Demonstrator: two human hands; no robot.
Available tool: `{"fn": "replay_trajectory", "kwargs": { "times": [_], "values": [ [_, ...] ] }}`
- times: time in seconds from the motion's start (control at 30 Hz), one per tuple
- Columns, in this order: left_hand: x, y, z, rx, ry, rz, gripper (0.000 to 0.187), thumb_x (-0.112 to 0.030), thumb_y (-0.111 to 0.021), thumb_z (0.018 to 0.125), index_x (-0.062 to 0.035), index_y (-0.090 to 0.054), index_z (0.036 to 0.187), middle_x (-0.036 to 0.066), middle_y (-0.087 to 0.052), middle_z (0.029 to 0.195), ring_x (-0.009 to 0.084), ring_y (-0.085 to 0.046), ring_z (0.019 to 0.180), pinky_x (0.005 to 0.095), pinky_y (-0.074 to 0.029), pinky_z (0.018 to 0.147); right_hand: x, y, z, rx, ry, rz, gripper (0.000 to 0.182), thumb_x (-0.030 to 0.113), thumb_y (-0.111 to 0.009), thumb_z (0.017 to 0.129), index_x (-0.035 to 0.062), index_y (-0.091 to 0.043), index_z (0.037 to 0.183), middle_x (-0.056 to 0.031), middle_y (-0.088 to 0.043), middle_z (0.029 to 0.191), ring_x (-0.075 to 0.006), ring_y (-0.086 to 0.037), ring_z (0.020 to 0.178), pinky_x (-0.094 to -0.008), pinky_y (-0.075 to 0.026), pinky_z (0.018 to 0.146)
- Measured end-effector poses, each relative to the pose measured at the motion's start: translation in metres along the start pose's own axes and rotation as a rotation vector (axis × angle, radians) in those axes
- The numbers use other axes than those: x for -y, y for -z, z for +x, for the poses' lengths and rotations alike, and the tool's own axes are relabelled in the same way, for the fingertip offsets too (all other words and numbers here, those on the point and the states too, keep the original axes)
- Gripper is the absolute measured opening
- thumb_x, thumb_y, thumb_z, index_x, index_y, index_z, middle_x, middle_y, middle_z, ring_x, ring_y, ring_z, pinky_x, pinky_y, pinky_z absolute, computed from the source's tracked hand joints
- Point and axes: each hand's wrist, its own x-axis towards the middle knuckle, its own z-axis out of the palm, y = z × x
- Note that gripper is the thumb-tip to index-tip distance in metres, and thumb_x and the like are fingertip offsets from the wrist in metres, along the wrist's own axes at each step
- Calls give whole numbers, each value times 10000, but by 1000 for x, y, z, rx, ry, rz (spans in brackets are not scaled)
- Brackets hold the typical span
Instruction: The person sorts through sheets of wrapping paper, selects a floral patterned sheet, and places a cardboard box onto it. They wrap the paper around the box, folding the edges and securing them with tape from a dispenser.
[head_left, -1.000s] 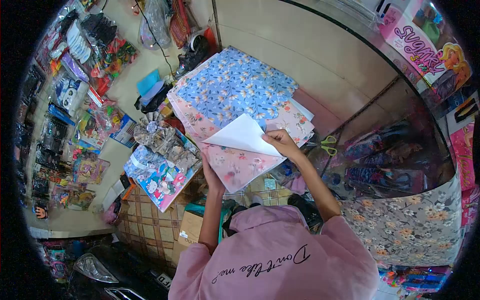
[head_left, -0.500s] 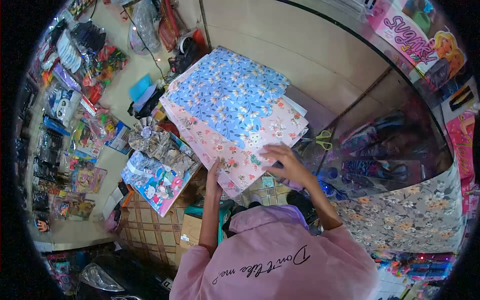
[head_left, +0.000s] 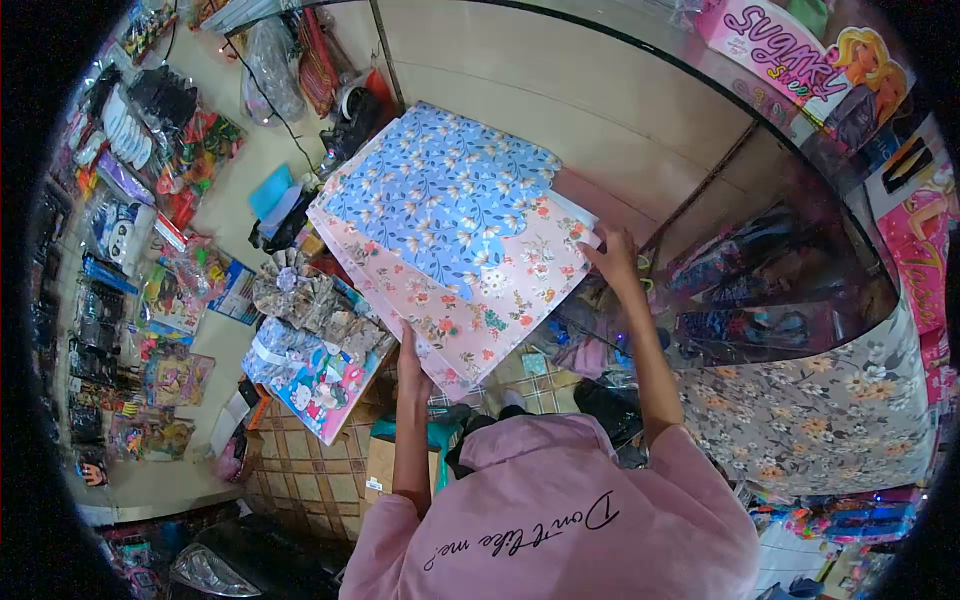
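Note:
A stack of floral wrapping paper sheets lies before me, with a blue flowered sheet [head_left: 445, 190] over a pink flowered sheet [head_left: 510, 315]. My left hand [head_left: 413, 368] is closed on the near left edge of the sheets, thumb on top and the other fingers hidden underneath. At the right corner, my right hand [head_left: 612, 258] pinches the edge of the pink sheet. Left of the stack sit a wrapped gift with a pleated rosette [head_left: 290, 285] and a cartoon-print gift [head_left: 325, 385]. Green-handled scissors [head_left: 646, 272] are partly hidden behind my right wrist.
Bagged toys and small packets [head_left: 180, 270] cover the counter at left. A dark glass case [head_left: 770, 290] curves along the right, with a floral cloth [head_left: 820, 430] below it. A brown box [head_left: 383, 465] stands on the tiled floor near me.
My right hand has moved from the near edge of the pink sheet up and right to its right corner. My left hand keeps its hold on the left edge.

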Motion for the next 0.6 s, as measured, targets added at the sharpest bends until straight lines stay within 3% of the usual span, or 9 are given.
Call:
{"fn": "replay_trajectory", "kwargs": {
  "times": [0.13, 0.23, 0.27, 0.37, 0.47, 0.57, 0.6],
  "values": [
    [-9, -10, -2, 15, -41, -30, 671, -502, -459, 962, -27, -336, 1420, 129, -470, 1383, 272, -502, 1225, 418, -410, 1021, -37, -8, 32, 100, 20, 54, 340, 196, -771, 743, -46, -658, 952, -110, -639, 703, -203, -625, 616, -338, -479, 565],
    [-23, -17, -5, 6, -75, -36, 655, -496, -474, 958, -31, -362, 1405, 119, -504, 1346, 262, -530, 1189, 411, -428, 999, -43, -7, 38, 123, -99, 420, 255, 198, -751, 781, -36, -684, 859, -80, -643, 666, -177, -647, 665, -317, -513, 606],
    [-27, -14, -6, -17, -80, -27, 647, -493, -481, 956, -32, -374, 1397, 115, -520, 1326, 257, -542, 1172, 409, -437, 989, -41, -3, 36, 217, -284, 617, 307, 239, -722, 829, -53, -671, 908, -80, -672, 772, -160, -657, 727, -299, -542, 656],
    [-37, -17, -3, -83, -98, -14, 614, -480, -502, 951, -36, -415, 1366, 99, -569, 1252, 242, -579, 1110, 400, -470, 944, -24, 6, 42, 171, -395, 806, 351, 272, -691, 860, -64, -653, 957, -92, -676, 862, -163, -660, 758, -304, -560, 678],
    [-41, -19, -5, -88, -137, 10, 604, -471, -502, 953, -36, -418, 1363, 97, -571, 1249, 243, -581, 1107, 399, -473, 939, -31, 6, 54, 103, -426, 790, 388, 277, -677, 873, -88, -631, 996, -114, -671, 911, -158, -646, 765, -302, -536, 656],
    [-40, -14, -5, -97, -160, 18, 602, -467, -498, 956, -31, -417, 1364, 97, -567, 1258, 245, -580, 1109, 396, -470, 941, -60, -9, 70, -81, -284, 779, 397, 306, -665, 879, -79, -642, 973, -107, -673, 896, -174, -625, 746, -320, -505, 638],
    [-39, -14, -6, -97, -165, 20, 602, -467, -497, 957, -30, -417, 1364, 98, -566, 1262, 245, -581, 1109, 395, -470, 941, -60, -10, 77, -158, -182, 613, 413, 342, -645, 884, -62, -645, 970, -140, -672, 881, -176, -602, 729, -348, -483, 656]
  ]
}}
